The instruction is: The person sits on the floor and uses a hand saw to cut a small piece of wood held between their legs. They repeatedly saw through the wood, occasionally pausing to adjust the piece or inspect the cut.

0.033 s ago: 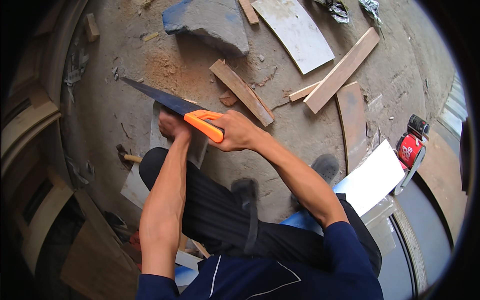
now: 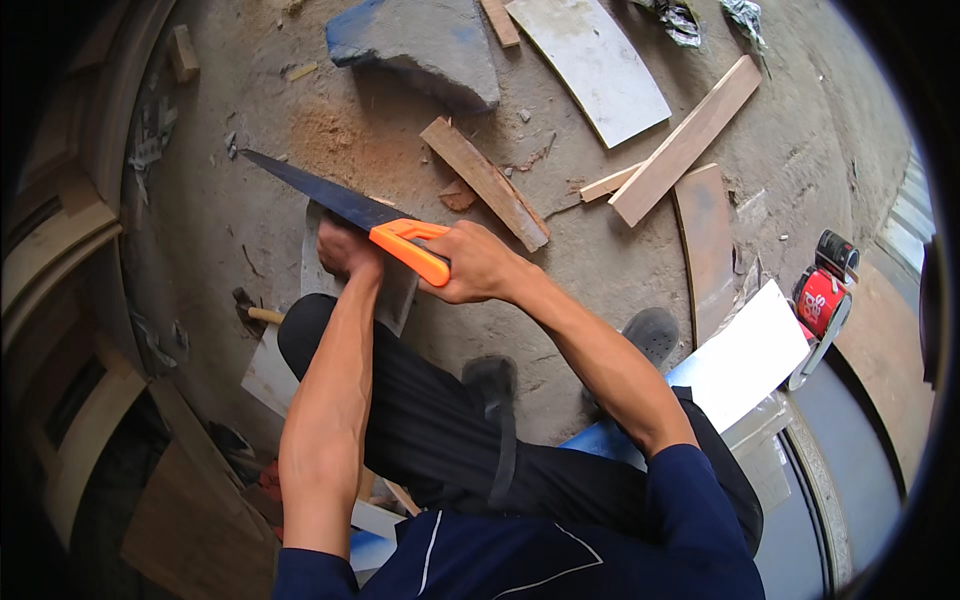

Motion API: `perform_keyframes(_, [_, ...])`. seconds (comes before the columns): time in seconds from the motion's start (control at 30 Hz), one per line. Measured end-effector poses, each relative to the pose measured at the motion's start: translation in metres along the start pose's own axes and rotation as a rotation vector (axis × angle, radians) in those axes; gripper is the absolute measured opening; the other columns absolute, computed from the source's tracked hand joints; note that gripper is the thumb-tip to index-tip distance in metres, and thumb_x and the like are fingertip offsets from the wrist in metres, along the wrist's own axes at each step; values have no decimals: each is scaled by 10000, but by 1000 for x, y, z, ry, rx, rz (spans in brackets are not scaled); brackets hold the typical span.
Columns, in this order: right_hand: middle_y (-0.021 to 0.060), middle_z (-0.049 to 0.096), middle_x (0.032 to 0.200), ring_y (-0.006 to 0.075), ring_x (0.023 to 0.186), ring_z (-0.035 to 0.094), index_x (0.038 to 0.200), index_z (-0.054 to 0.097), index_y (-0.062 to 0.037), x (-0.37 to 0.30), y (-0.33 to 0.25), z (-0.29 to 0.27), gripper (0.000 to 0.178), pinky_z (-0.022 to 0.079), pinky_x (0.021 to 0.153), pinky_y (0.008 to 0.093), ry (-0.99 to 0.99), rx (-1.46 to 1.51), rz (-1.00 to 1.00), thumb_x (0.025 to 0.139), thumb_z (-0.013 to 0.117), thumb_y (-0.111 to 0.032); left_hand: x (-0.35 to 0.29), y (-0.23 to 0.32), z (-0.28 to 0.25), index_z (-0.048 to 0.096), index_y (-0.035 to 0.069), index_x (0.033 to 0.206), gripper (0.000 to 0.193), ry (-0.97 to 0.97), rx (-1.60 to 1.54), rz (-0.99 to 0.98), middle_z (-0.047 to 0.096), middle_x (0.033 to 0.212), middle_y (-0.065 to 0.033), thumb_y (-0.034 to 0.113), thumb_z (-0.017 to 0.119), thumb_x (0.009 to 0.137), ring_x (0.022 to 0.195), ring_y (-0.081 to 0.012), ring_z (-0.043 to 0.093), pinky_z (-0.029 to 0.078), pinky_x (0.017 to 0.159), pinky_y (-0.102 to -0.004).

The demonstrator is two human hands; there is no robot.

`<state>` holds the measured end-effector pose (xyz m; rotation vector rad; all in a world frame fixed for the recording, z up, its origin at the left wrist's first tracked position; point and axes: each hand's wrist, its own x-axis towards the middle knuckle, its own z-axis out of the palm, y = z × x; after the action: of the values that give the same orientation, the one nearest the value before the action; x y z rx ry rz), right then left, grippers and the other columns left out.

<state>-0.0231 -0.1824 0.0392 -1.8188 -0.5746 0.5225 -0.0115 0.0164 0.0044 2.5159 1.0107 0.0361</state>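
My right hand (image 2: 473, 262) is closed round the orange handle of a handsaw (image 2: 405, 245). Its dark blade slants up to the left, passing just beyond my left hand (image 2: 348, 250). That hand is curled against a greyish board (image 2: 398, 298), which lies under the saw and beside my bent knee. Part of the board and some of my left fingers are hidden by the blade and hand. Sawdust (image 2: 335, 140) is spread over the ground past the blade.
Beyond the saw sits a grey stone block (image 2: 420, 50). Wood strips (image 2: 485, 185), a long plank (image 2: 685, 140) and a white panel (image 2: 595, 70) lie to the right. A hammer (image 2: 262, 314) rests left of my knee; a red tape dispenser (image 2: 822, 298) stands at far right.
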Motion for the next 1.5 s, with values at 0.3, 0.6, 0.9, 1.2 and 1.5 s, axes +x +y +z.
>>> perform_keyframes(0.3, [154,543,594,372,553,527,679,542,-41,-79,3,-13,195,419,521,430,-36,136,58,667,687,-171,-3,4,0,595,24,771,359,80,102,-53,631,840,-248,313,397,848,815,-476,573,411,692,-551])
perform_keyframes(0.6, [161,540,576,375,587,552,698,562,-50,-71,8,-28,217,440,542,435,-128,88,42,658,713,-202,9,-6,6,625,55,801,355,118,179,-143,647,846,-222,323,399,856,823,-465,586,430,702,-549])
perform_keyframes(0.9, [207,529,590,390,533,505,700,559,-20,32,-9,-7,253,415,514,423,-114,31,59,698,679,-243,7,-7,3,663,51,800,368,32,-3,-52,659,819,-215,414,602,783,802,-455,610,463,700,-518])
perform_keyframes(1.2, [139,529,567,361,538,535,738,578,-51,-77,10,-31,176,432,523,416,-151,125,38,666,685,-171,-1,-9,0,637,48,790,326,78,111,-21,652,848,-209,340,493,806,810,-435,601,441,672,-518])
perform_keyframes(1.5, [158,555,599,376,565,552,724,580,-54,-39,15,-25,179,435,525,416,-133,128,-9,666,696,-176,6,-13,7,670,53,842,314,99,134,-69,658,849,-218,332,527,822,808,-425,622,459,668,-510])
